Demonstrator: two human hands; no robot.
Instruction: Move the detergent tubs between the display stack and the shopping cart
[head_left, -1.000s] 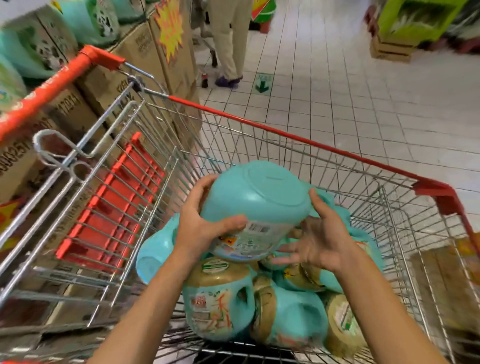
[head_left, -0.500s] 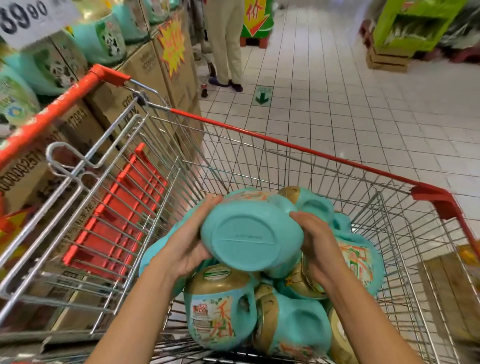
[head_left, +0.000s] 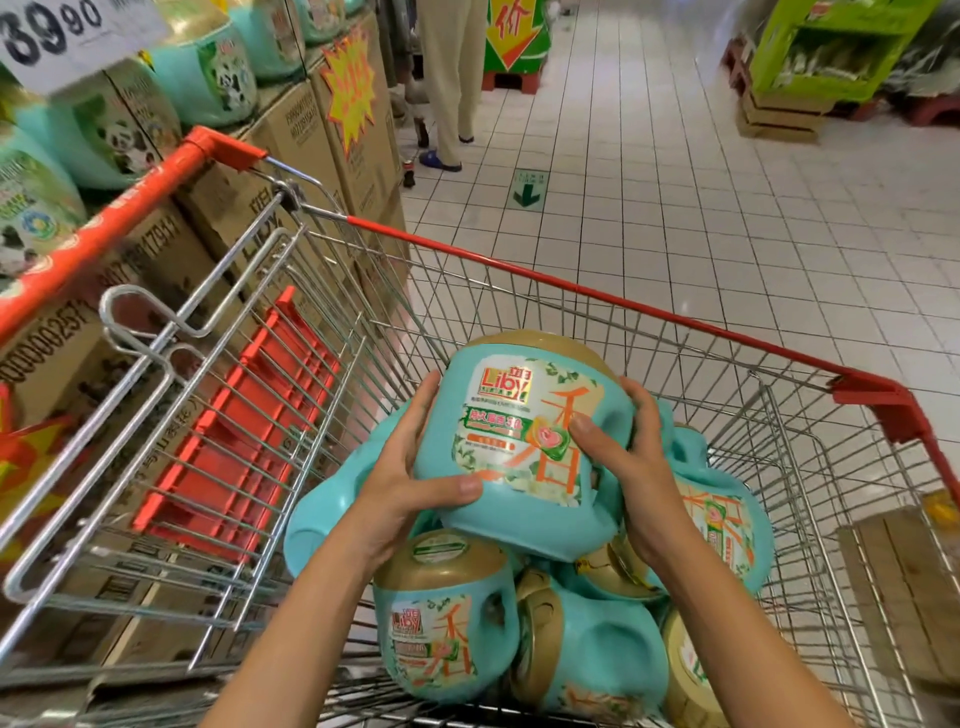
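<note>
Both hands — left hand (head_left: 400, 488), right hand (head_left: 631, 457) — grip one detergent tub (head_left: 519, 447), fingers curled around it, above the shopping cart (head_left: 571, 283).

Price card (head_left: 62, 36): white, large dark numerals "39.90", at your upper left.
Starburst label (head_left: 350, 85): yellow and orange with jagged edges, left of the aisle ahead of you.
Floor (head_left: 727, 234): pale square tiles with dark grout, filling your right side.
Floor sticker (head_left: 527, 189): green arrow pointing towards you, stuck on the tiles.
Person (head_left: 452, 78): standing ahead of you, beige trousers, blue shoe (head_left: 440, 161); only the legs show.
Promotional sign (head_left: 514, 36): red, yellow and green, behind that person.
Green stand (head_left: 831, 47): at your far right, sitting on a wooden pallet (head_left: 779, 117).
Wooden crate (head_left: 904, 587): slatted, low on your right.
</note>
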